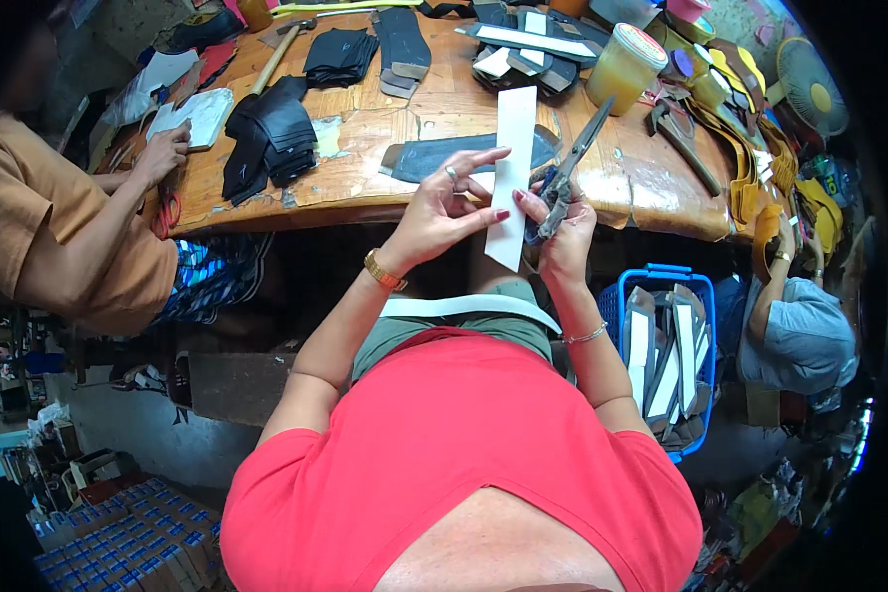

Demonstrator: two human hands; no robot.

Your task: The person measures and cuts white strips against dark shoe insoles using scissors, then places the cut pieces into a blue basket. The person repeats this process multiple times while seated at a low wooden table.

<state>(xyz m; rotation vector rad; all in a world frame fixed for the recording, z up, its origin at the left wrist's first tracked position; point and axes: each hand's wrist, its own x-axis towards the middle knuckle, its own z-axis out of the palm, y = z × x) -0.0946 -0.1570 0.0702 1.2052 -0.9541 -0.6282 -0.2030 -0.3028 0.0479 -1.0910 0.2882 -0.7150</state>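
Note:
Upright in front of me is a white strip (513, 148) with a slanted lower end. My left hand (442, 212) pinches its left edge, thumb on the front and index finger stretched along the side. My right hand (565, 232) grips scissors (584, 143) with grey cloth wrapped about the handles, blades pointing up and away. The right thumb also touches the strip's right edge. Behind the strip, on the table, lies a dark flat piece (424, 160), partly covered by my hands. A longer white band (464, 306) rests across my lap.
The wooden table (365, 202) bears stacked black pieces (271, 133), hammers (686, 148), a tub of yellowish stuff (625, 71) and a dark pile with white strips (533, 49). A blue basket (710, 365) stands at my right. One person (79, 217) sits left, another (804, 326) right.

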